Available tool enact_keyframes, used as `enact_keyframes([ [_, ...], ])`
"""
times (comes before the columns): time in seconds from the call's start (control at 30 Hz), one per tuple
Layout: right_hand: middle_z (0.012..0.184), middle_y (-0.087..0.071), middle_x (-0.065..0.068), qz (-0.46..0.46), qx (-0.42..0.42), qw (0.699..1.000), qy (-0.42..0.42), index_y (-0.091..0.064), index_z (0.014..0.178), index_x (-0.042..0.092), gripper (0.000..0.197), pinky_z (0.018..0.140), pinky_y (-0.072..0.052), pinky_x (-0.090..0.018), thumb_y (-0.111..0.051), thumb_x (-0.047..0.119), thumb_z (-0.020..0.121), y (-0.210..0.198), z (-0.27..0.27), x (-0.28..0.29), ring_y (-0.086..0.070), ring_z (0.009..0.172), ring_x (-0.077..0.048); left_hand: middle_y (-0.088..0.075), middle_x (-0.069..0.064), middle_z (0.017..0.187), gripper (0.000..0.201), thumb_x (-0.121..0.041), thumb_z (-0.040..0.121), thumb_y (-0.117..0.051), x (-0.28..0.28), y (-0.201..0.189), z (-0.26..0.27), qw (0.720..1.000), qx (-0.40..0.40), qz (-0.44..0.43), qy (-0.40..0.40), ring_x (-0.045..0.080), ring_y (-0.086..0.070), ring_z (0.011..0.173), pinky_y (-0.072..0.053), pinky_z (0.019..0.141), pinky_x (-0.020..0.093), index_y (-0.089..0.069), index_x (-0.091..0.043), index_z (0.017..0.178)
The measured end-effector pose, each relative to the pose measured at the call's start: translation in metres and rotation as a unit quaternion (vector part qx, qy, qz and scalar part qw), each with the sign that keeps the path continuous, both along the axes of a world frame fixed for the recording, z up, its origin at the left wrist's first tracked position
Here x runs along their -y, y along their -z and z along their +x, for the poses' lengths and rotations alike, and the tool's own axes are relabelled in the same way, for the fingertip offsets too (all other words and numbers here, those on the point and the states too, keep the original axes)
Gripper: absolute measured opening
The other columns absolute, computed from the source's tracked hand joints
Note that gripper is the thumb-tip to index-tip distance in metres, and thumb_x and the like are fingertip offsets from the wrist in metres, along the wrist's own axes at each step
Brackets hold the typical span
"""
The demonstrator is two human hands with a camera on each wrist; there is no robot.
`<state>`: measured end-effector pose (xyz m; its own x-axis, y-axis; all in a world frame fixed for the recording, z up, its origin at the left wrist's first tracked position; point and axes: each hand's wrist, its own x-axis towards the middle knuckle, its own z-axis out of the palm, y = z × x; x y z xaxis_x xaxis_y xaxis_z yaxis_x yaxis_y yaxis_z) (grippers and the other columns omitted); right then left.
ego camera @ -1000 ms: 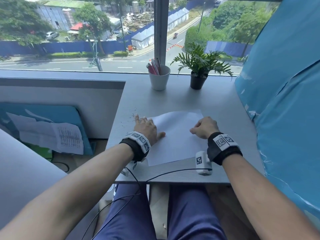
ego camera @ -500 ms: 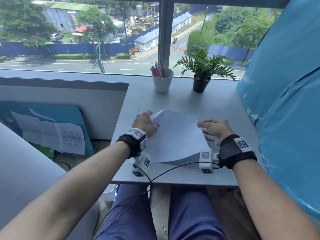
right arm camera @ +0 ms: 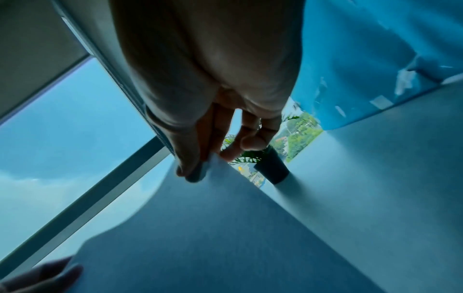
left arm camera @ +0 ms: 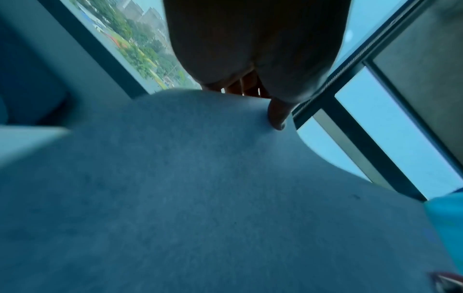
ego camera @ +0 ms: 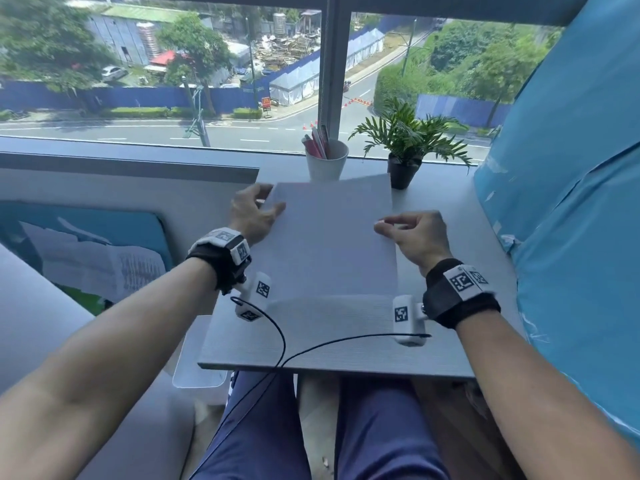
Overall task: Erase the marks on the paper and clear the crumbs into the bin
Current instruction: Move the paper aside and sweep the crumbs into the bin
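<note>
Hands, left hand [ego camera: 254,216] and right hand [ego camera: 417,237], pinch raised paper [ego camera: 332,237] edges.

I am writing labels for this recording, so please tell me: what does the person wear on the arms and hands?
Both forearms are bare, with no sleeves and no gloves. The left hand and right hand each have a black wrist strap carrying white blocks printed with black square markers. A small white camera unit with the same kind of marker hangs under each wrist, and a thin black cable runs from them toward the lap.
</note>
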<state>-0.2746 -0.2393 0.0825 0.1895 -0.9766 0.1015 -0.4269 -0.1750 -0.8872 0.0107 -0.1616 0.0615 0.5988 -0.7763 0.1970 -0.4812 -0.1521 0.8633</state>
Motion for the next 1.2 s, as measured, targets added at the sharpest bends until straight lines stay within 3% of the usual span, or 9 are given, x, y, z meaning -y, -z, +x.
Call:
enact_keyframes([
  [0.23, 0.092, -0.073, 0.012, -0.141, 0.058, 0.988, -0.018, -0.080, 0.091, 0.017, 0.021, 0.068, -0.061, -0.032, -0.084, 0.029, 0.074, -0.020, 0.022, -0.007, -0.070, 0.068, -0.005, -0.065, 0.001, 0.116, 0.033, -0.026, 0.084, -0.075, -0.014, -0.058, 0.040, 0.989, 0.101, -0.104, 0.009, 0.017, -0.062, 0.107, -0.052, 0.088, 0.033, -0.062, -0.017, 0.113],
  [0.43, 0.088, -0.075, -0.002, -0.114, 0.123, 0.985, 0.041, -0.079, 0.094, 0.009, 0.026, 0.054, -0.060, -0.032, -0.085, 0.024, 0.073, -0.020, 0.024, -0.012, -0.073, 0.064, -0.014, -0.024, 0.015, 0.158, 0.080, -0.032, 0.076, -0.072, -0.011, -0.055, 0.025, 0.946, 0.311, -0.090, -0.022, 0.032, -0.025, 0.144, -0.025, 0.115, 0.050, -0.039, -0.013, 0.146],
  [0.57, 0.066, -0.072, -0.006, -0.071, 0.184, 0.963, 0.183, -0.078, 0.088, 0.007, 0.020, 0.057, -0.062, -0.039, -0.084, 0.020, 0.073, -0.024, 0.003, 0.004, -0.070, 0.051, -0.019, -0.015, 0.018, 0.162, 0.083, -0.033, 0.077, -0.073, -0.011, -0.042, -0.022, 0.887, 0.439, -0.074, 0.122, 0.035, -0.021, 0.147, -0.022, 0.116, 0.059, -0.036, -0.011, 0.148],
  [0.67, 0.063, -0.070, -0.010, -0.056, 0.188, 0.951, 0.238, -0.076, 0.082, 0.004, 0.013, 0.059, -0.062, -0.042, -0.079, 0.013, 0.074, -0.019, -0.021, 0.013, -0.071, 0.050, -0.020, -0.014, 0.011, 0.164, 0.074, -0.037, 0.083, -0.073, -0.011, -0.023, -0.058, 0.832, 0.473, -0.008, 0.290, 0.033, -0.026, 0.145, -0.023, 0.118, 0.051, -0.040, -0.017, 0.147],
  [0.77, 0.063, -0.070, -0.012, -0.019, 0.148, 0.959, 0.240, -0.072, 0.071, 0.007, 0.006, 0.060, -0.062, -0.045, -0.078, 0.008, 0.074, 0.000, -0.046, 0.014, -0.071, 0.052, -0.022, -0.018, 0.005, 0.164, 0.060, -0.042, 0.094, -0.060, -0.007, 0.003, -0.095, 0.815, 0.425, 0.069, 0.389, 0.027, -0.029, 0.145, -0.023, 0.117, 0.044, -0.041, -0.022, 0.147],
  [0.9, 0.057, -0.069, -0.006, 0.027, 0.034, 0.968, 0.249, -0.066, 0.057, 0.015, 0.019, 0.066, -0.062, -0.046, -0.079, 0.014, 0.071, 0.036, -0.073, 0.009, -0.070, 0.050, -0.020, -0.023, 0.006, 0.162, 0.053, -0.043, 0.102, -0.042, 0.008, 0.024, -0.129, 0.875, 0.260, 0.146, 0.383, 0.026, -0.029, 0.145, -0.027, 0.117, 0.043, -0.033, -0.025, 0.152],
  [1.0, 0.062, -0.071, -0.009, 0.052, -0.055, 0.967, 0.243, -0.067, 0.057, 0.015, 0.018, 0.073, -0.062, -0.042, -0.080, 0.013, 0.069, 0.051, -0.085, 0.001, -0.072, 0.059, -0.024, -0.014, 0.010, 0.164, 0.058, -0.054, 0.102, -0.035, 0.017, 0.030, -0.149, 0.847, 0.249, 0.225, 0.412, 0.028, -0.019, 0.149, -0.018, 0.120, 0.048, -0.025, -0.032, 0.155],
  [1.1, 0.100, -0.071, -0.015, 0.070, -0.201, 0.953, 0.218, -0.074, 0.073, 0.014, 0.002, 0.085, -0.052, -0.030, -0.076, 0.015, 0.073, 0.049, -0.089, -0.007, -0.064, 0.088, -0.029, -0.022, 0.012, 0.160, 0.055, -0.058, 0.101, -0.030, 0.020, 0.033, -0.165, 0.791, 0.310, 0.289, 0.441, 0.027, -0.019, 0.148, -0.014, 0.119, 0.054, -0.036, -0.034, 0.150],
  [1.2, 0.137, -0.042, -0.018, 0.007, -0.319, 0.922, 0.219, -0.072, 0.077, 0.020, 0.002, 0.100, -0.040, -0.047, -0.072, 0.022, 0.077, 0.044, -0.088, -0.013, -0.042, 0.123, -0.037, -0.021, 0.015, 0.160, 0.056, -0.060, 0.099, -0.035, 0.022, 0.040, -0.171, 0.760, 0.340, 0.304, 0.463, 0.026, -0.018, 0.149, -0.012, 0.118, 0.058, -0.043, -0.032, 0.146],
])
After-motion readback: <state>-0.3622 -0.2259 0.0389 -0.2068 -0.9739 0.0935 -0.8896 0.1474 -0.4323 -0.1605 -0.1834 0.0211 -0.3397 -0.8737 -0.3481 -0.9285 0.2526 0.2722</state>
